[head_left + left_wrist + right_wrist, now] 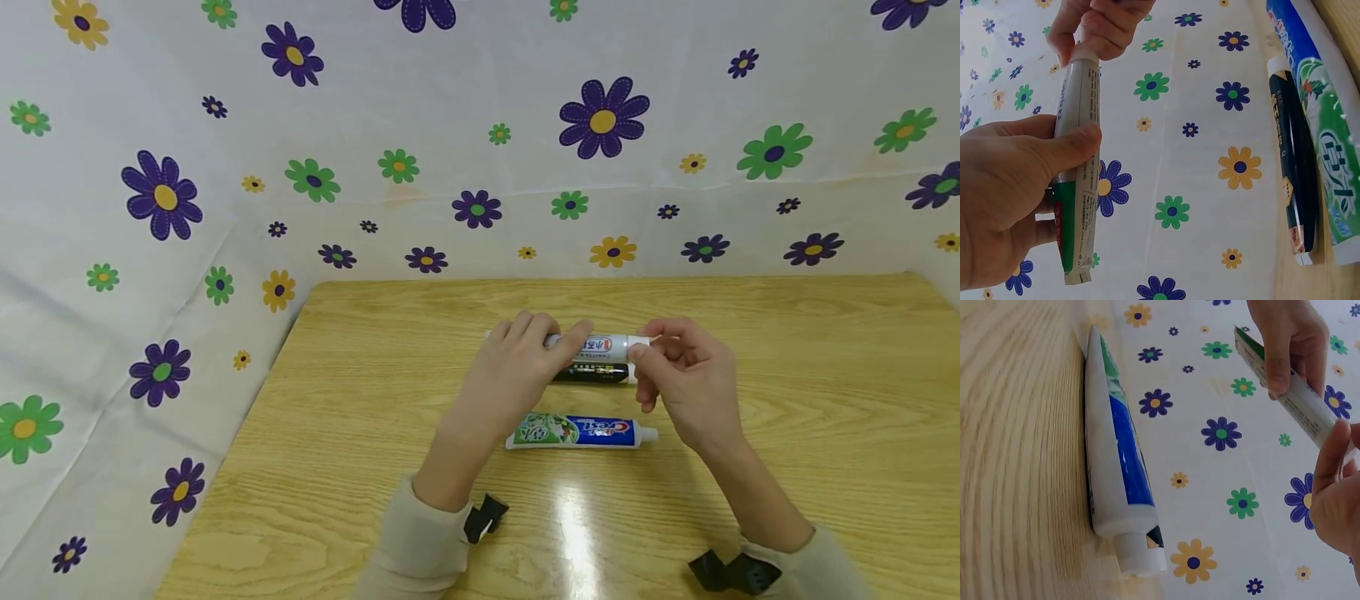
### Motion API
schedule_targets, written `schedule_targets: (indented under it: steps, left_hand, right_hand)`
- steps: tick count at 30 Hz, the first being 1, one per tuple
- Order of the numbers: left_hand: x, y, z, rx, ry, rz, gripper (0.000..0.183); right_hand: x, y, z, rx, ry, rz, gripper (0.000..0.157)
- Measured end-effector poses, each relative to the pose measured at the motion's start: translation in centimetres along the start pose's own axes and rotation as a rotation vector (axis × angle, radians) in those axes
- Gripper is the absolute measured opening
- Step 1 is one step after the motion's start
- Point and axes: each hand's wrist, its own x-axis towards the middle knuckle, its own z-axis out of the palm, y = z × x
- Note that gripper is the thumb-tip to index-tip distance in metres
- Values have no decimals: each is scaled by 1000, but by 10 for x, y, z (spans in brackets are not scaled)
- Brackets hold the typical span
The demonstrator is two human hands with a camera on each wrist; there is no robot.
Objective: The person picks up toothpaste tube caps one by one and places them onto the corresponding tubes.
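Observation:
My left hand [517,358] grips a silver-white toothpaste tube [611,346] around its body, thumb along one side. In the left wrist view the lower end of this tube [1075,231] is green and red. At its other end, my right hand [690,375] pinches the white cap [1085,52] between thumb and fingers. The tube is raised off the table, as the right wrist view shows. Nearer me lie a black toothpaste tube [600,372] and a blue and green toothpaste tube [585,431], its white cap [1132,550] pointing right.
The wood-grain table [337,400] backs onto a white flower-patterned cloth [450,100], which also covers the left side. Black straps [486,518] sit at both wrists over light sleeves [423,537].

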Motion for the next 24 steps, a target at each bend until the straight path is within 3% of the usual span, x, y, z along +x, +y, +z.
schedule_targets:
  steps: [4,8,17,24]
  left_hand:
    - [3,4,5,51,28,1,42]
    - [5,6,10,73,45,9,43]
    - [5,5,9,72,105,-10,47]
    - [4,0,10,35,69,-25,51]
  right_hand:
    - [1,-2,1,8,70,136,6]
    - [4,-4,-1,47,97,211,4]
    - [6,-11,-2,194,77,226,8]
    - [6,-12,-5,198,62,251,7]
